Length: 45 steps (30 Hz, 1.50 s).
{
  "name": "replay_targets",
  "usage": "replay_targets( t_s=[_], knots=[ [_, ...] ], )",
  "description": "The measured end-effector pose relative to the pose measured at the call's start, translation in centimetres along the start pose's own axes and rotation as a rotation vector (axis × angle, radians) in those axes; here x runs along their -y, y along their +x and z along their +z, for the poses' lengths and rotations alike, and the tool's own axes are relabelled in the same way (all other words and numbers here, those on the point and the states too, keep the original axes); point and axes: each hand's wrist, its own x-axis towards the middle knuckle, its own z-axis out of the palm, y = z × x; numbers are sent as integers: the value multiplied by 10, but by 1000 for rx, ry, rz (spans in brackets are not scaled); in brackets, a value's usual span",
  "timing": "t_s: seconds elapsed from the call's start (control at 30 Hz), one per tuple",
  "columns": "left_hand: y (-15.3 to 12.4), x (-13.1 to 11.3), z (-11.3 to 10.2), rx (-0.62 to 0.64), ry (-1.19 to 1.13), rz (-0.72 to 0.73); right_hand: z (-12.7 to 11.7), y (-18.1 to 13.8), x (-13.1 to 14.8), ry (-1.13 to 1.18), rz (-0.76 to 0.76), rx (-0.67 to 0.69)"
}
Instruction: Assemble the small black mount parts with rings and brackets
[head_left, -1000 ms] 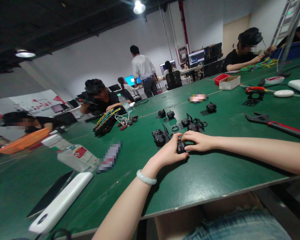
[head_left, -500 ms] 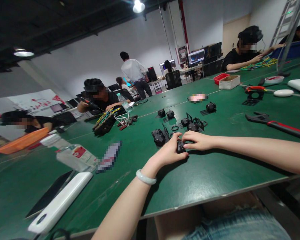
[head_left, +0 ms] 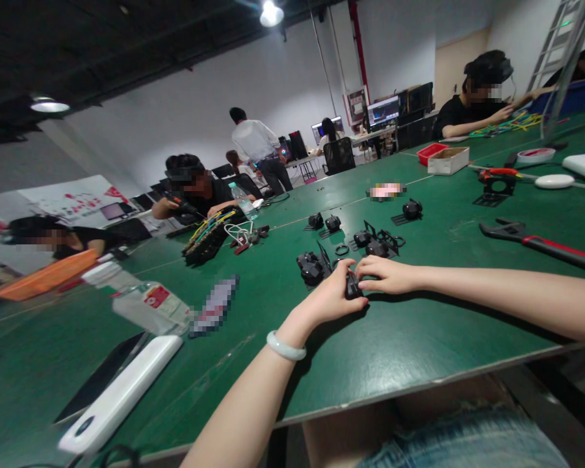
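Close to the table's near side, my left hand (head_left: 332,290) grips a small black plastic part (head_left: 353,286) between thumb and fingers. From the other side my right hand (head_left: 386,275) reaches the same part, its fingers curled against it. Much of the part is hidden by the fingers. Just behind my left hand lies a cluster of black parts (head_left: 311,268). Beyond my fingers are a black ring (head_left: 342,249) and more black parts with slotted plates (head_left: 376,246). A pale bangle (head_left: 286,346) circles my left wrist.
On the right lies an adjustable wrench (head_left: 541,242) with a red and black handle. A white box (head_left: 448,161) stands farther back. To the left are a clear plastic jar (head_left: 149,302), a white power bank-like bar (head_left: 121,393) and a dark flat device (head_left: 102,377). Co-workers sit around the green table (head_left: 419,344).
Both hands stay on the black part with almost no visible movement. The view has shifted very slightly. In the background, the standing person has moved a little to the left.
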Motion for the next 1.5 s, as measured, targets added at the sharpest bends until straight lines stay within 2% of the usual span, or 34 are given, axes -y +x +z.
replay_targets(
  t_s=[0.23,0.37,0.47,0.67,1.5],
  knots=[
    [0,-3,-1,3,0,-35,-1,-1,4,-13,-14,-27],
    [0,-4,-1,2,3,-26,-3,-5,11,-44,-21,-129],
    [0,-2,-1,-1,9,-17,-6,-8,16,-70,-87,-198],
    [0,0,0,-6,7,14,-5,-9,20,-134,-267,-161],
    [1,4,1,-3,14,29,-2,-9,14,-77,-193,-161]
  ],
)
